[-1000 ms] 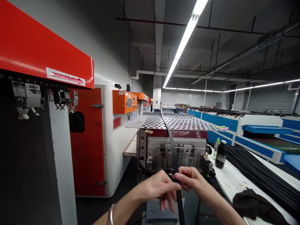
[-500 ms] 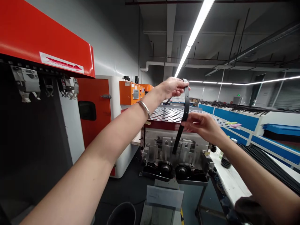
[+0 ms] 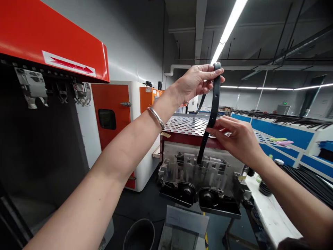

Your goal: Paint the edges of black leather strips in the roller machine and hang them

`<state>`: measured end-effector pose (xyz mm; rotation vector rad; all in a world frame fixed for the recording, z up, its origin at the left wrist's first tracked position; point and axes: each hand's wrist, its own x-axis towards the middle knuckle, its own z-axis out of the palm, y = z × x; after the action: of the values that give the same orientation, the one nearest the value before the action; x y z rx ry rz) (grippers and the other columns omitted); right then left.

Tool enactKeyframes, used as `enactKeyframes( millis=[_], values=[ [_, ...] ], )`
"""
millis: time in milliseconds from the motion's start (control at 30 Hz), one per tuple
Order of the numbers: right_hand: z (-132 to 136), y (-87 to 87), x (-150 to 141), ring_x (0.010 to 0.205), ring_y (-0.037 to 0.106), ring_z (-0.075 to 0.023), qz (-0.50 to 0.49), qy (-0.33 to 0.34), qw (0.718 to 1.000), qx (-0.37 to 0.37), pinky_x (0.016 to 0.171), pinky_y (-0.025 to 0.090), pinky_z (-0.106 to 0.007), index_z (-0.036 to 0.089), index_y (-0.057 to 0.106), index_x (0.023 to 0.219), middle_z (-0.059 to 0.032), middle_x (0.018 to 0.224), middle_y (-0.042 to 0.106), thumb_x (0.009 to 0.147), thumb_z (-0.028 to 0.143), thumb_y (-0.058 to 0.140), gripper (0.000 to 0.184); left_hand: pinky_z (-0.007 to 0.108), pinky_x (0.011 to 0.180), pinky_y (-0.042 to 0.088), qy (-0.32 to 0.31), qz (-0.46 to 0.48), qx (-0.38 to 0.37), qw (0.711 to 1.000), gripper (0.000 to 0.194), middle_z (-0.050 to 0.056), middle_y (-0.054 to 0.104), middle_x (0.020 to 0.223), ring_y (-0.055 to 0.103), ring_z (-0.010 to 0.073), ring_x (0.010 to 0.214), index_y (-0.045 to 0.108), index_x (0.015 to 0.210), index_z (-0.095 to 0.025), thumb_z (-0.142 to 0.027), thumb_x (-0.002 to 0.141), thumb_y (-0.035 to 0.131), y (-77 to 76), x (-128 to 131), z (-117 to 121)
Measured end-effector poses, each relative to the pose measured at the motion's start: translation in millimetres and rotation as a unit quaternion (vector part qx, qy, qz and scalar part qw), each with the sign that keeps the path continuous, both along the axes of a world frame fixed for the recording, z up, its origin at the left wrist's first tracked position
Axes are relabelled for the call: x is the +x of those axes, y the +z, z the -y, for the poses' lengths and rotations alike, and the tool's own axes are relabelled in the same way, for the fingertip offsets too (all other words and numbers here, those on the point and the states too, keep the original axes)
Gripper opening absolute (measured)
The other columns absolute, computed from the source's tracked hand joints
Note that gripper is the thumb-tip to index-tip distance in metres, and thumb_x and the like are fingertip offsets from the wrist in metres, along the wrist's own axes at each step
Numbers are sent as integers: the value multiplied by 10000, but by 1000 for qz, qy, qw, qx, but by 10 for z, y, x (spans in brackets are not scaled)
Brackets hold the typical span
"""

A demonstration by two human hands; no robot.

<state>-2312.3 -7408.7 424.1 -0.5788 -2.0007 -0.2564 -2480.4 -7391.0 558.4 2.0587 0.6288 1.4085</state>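
A black belt strap (image 3: 215, 95) with punched holes hangs in front of me, its lower end tapering down over the machine. My left hand (image 3: 201, 80) is closed around the strap's upper part, thumb pressed on its face, and another stretch of strap hangs behind that hand. Lower down, my right hand (image 3: 235, 137) pinches the strap between thumb and fingers. Just below and behind the strap's free end stands a machine with metal guides and two dark rollers (image 3: 187, 191) in black trays.
A perforated metal sheet (image 3: 182, 125) tops the machine. Left is a red housing (image 3: 57, 38) with hanging metal clamps (image 3: 32, 86), beside an orange-doored cabinet (image 3: 110, 100). A black bucket (image 3: 139, 236) stands on the floor. At right, a white bench (image 3: 275, 211) carries bottles and many dark straps (image 3: 307, 180).
My left hand has risen with the strap and now shows higher in view. My right hand has shifted a little to the right, still pinching it. The camera view has moved slightly.
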Motion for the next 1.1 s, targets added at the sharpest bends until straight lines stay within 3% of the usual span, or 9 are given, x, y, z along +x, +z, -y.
enactKeyframes(
  millis=[200, 400, 500, 700, 1100],
  values=[
    [47, -100, -34, 610, 611, -179, 12, 27, 996, -80, 541, 488, -295, 227, 634, 816, -38, 778, 657, 898, 402, 634, 194, 189, 549, 354, -84, -42, 15, 995, 93, 13, 683, 884, 478, 20, 599, 656, 968, -137, -194, 953, 584, -138, -63, 23],
    [-53, -158, -49, 717, 707, -221, 15, 125, 963, -239, 595, 583, -305, 235, 612, 929, -33, 785, 684, 925, 422, 589, 188, 157, 613, 355, 56, -51, -8, 997, 166, -15, 637, 803, 637, 65, 735, 648, 1069, -147, -246, 954, 579, -300, -4, 81],
    [-111, -251, -84, 721, 718, -233, 15, 132, 958, -253, 610, 600, -323, 228, 601, 877, -40, 793, 703, 924, 404, 592, 182, 162, 640, 367, 56, -67, -6, 996, 156, -5, 635, 802, 627, 56, 716, 629, 1073, -130, -223, 961, 574, -394, -18, 98],
    [-186, -428, -154, 731, 728, -246, 16, 132, 958, -256, 622, 582, -334, 232, 564, 835, -27, 766, 711, 932, 376, 579, 174, 180, 602, 389, -31, -89, 28, 995, 120, 65, 679, 907, 507, 19, 601, 563, 1007, -96, -212, 985, 546, -551, -156, 30],
    [-247, -569, -232, 754, 732, -244, 9, 137, 949, -284, 627, 558, -326, 231, 558, 821, -31, 774, 728, 934, 401, 571, 205, 214, 581, 372, -8, -85, 14, 996, 80, 34, 684, 874, 502, 36, 579, 556, 941, -140, -200, 991, 541, -680, -196, -21]
  ],
)
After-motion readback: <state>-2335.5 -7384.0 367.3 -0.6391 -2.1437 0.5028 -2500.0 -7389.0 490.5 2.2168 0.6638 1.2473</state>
